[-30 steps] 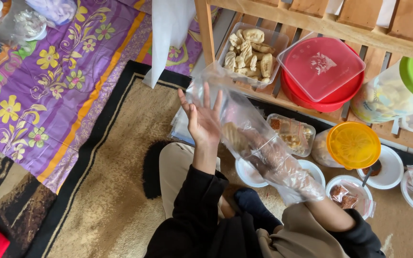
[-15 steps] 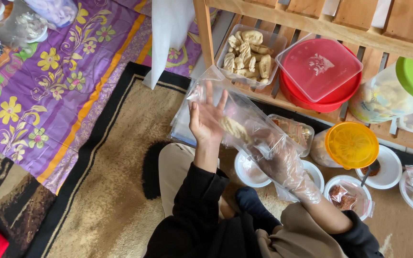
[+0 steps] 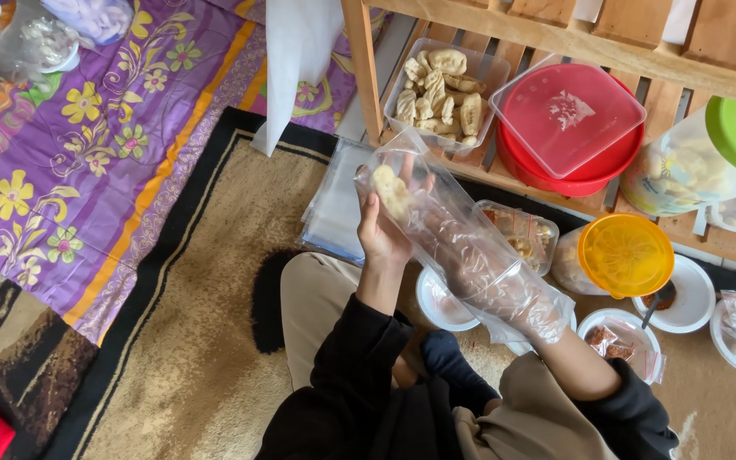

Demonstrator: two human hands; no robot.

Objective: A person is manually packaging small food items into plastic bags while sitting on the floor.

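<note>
A wooden slatted shelf (image 3: 555,38) carries a clear snack tray (image 3: 440,89) and red tub (image 3: 568,162).

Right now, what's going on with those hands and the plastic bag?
A seated person holds a clear plastic bag upright with the left hand. The right hand, in a thin clear glove, is pushed deep inside it. A pale dumpling-like snack sits near the bag's far end. More of them fill a clear tray on the wooden rack ahead.
</note>
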